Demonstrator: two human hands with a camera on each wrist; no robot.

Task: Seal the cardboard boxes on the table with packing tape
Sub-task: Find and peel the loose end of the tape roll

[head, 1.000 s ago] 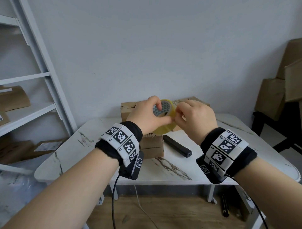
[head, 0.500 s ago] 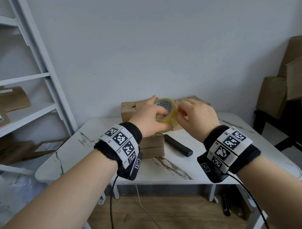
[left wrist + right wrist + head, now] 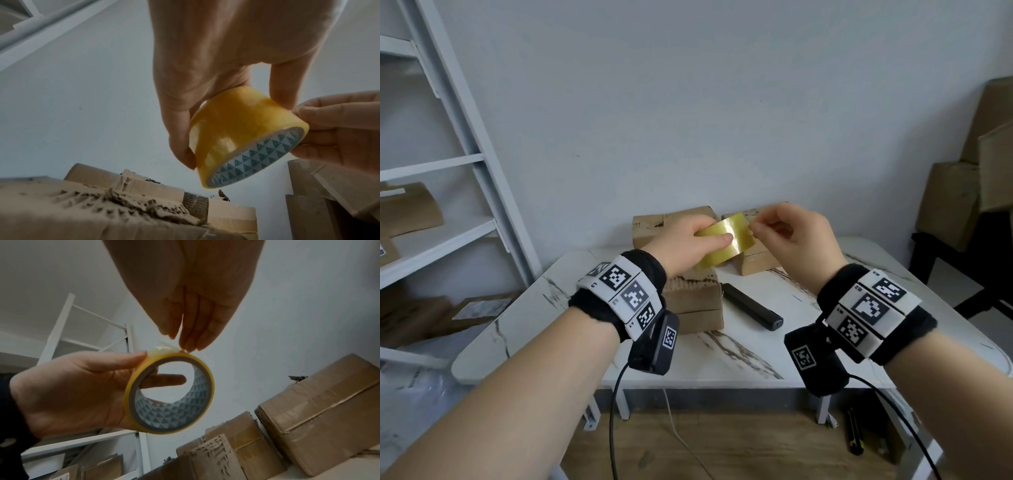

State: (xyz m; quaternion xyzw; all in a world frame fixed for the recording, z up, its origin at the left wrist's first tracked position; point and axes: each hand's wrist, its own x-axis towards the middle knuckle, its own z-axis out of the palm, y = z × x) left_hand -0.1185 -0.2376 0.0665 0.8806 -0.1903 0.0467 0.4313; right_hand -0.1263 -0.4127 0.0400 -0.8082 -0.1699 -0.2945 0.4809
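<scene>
Against a plain grey wall, above a white marble-patterned table (image 3: 722, 359), my left hand (image 3: 688, 245) grips a yellow roll of clear packing tape (image 3: 726, 236), thumb across its outer face and fingers round the rim, so the roll stays steady in the air. My right hand (image 3: 794, 236) picks at the roll's top edge with thumb and fingertips (image 3: 188, 345) together, probably to lift the loose end; whether they have caught it, I cannot tell. Brown, worn cardboard boxes (image 3: 695, 301) wait unsealed just below, a black bar-shaped tool (image 3: 751, 306) beside them. My hands hide much of the boxes' tops, and the tape's end shows only as a pale glint.
</scene>
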